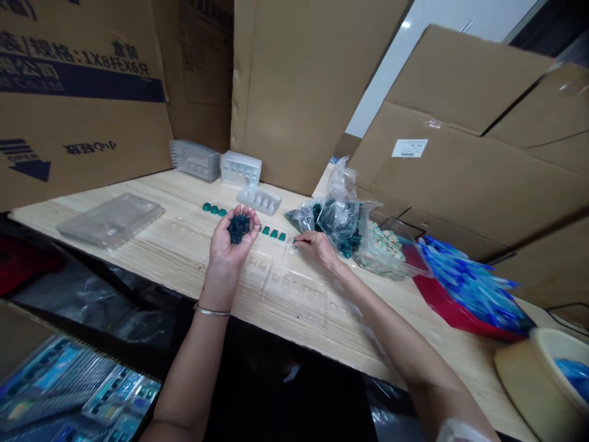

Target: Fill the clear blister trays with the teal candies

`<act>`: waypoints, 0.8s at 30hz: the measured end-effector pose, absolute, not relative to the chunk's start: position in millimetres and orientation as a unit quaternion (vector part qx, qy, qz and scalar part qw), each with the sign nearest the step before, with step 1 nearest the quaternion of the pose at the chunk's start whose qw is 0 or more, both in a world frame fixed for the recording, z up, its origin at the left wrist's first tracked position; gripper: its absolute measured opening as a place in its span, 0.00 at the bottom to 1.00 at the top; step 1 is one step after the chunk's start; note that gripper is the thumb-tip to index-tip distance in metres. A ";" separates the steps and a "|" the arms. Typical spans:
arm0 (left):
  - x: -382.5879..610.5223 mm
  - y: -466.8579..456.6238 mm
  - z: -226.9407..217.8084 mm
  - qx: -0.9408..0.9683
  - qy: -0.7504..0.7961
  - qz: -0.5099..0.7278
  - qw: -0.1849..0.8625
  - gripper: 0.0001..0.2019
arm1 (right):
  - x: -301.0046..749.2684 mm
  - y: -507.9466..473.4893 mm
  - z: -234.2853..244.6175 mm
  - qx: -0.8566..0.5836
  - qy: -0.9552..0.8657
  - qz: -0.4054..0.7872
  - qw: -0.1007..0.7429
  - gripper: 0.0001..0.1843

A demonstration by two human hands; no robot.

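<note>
My left hand (230,242) lies palm up over the wooden table (59,212), cupping a heap of dark teal plastic pieces (239,228). My right hand (317,248) pinches a small teal piece (294,241) between its fingertips. A short row of teal pieces (273,232) stands on the table between my hands, and several more (212,209) sit behind my left hand. Under both hands lies a clear plastic blister tray (288,288). A clear bag of teal pieces (340,224) slumps just beyond my right hand.
Stacked plastic trays (110,220) lie at the table's left, with more (240,169) at the back. To the right are a bag of beige pieces (381,248), a red tray of blue pieces (473,294) and a round tub (552,374). Cardboard sheets (294,92) wall the back.
</note>
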State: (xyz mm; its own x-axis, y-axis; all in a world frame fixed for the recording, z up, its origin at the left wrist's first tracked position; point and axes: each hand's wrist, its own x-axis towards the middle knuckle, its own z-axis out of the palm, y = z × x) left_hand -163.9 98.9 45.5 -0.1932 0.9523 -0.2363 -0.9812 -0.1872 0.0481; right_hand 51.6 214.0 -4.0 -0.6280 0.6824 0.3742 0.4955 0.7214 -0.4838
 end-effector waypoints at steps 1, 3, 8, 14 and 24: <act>-164.8 98.8 45.5 -0.075 0.094 0.767 0.630 0.10 | 51.0 213.4 -4.9 -0.324 -0.893 0.162 0.266 0.07; -166.1 98.8 45.3 -0.072 0.092 0.770 0.627 0.10 | 50.5 211.1 -6.2 -0.310 -0.904 0.148 0.255 0.08; -164.9 99.3 46.0 -0.068 0.101 0.770 0.627 0.10 | 53.2 205.6 -9.4 -0.292 -0.912 0.140 0.254 0.11; -160.4 101.4 45.7 -0.080 0.107 0.766 0.629 0.09 | 50.2 197.8 -13.3 -0.317 -0.922 0.075 0.211 0.10; -140.1 110.7 30.9 -0.097 0.102 0.738 0.660 0.10 | 39.0 175.6 18.4 -0.294 -0.927 0.043 0.229 0.11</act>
State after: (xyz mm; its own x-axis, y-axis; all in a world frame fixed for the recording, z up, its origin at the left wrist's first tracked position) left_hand -140.1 110.7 30.9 -0.1106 0.9541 -0.2783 -0.9938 -0.1087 0.0221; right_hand 39.0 175.6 18.4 -0.7230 0.5640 0.3989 0.5250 0.8239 -0.2135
